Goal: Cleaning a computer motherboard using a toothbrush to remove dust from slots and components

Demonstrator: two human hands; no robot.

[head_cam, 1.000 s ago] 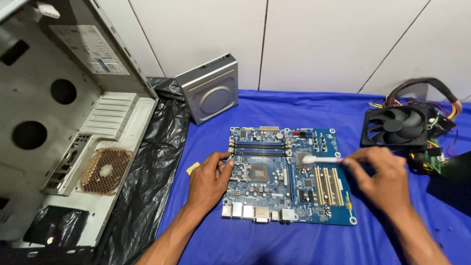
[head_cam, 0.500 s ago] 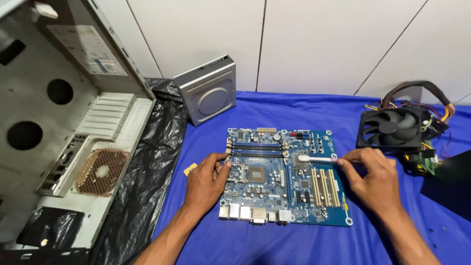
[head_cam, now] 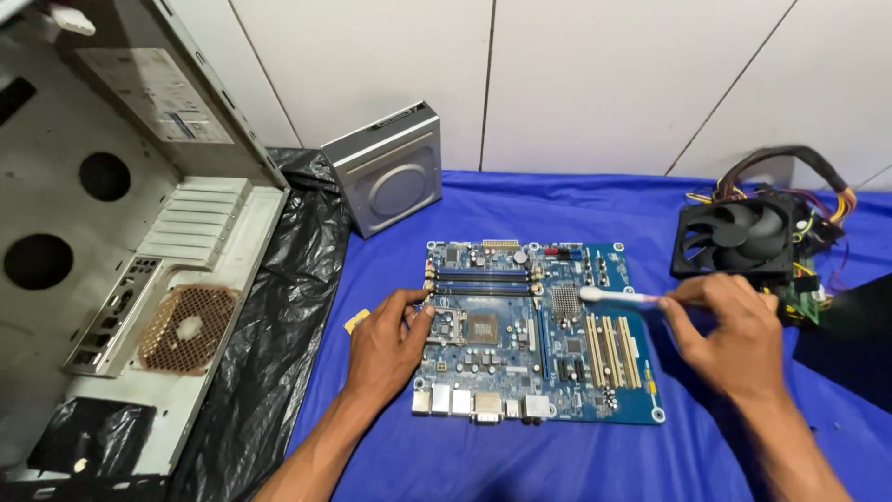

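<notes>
- Blue rectangular circuit board (head_cam: 539, 330), studded with slots, chips and a row of metal ports along its near edge: I am seeing it lying flat on the blue cloth table cover (head_cam: 520, 455), roughly centred between the two hands.
- White slim brush with a pale handle (head_cam: 618, 297): its head is resting on the board's upper right part, just beside a small grey finned block (head_cam: 565, 299); the handle is running right into the right hand.
- Right hand (head_cam: 729, 335): it is closing around the brush handle, fingers pinched on it, hovering over the board's right edge.
- Left hand (head_cam: 386, 344): it is pressing on the board's left edge, fingers curled and holding nothing, apparently steadying it.
- Progress, as I judge it: brushing is under way at the upper right; the rest of the board looks no different, so I cannot tell how much is finished.
- Small yellow tag (head_cam: 356, 323): lying on the cloth just left of the left hand.
- Black square cooling fan with coloured wires (head_cam: 739, 237): sitting beyond the right hand, apart from the board.
- Grey metal drive box (head_cam: 390, 172): leaning at the back, against the white wall.
- Open grey metal computer case (head_cam: 139, 260): lying at far left on black plastic sheeting (head_cam: 269, 353).
</notes>
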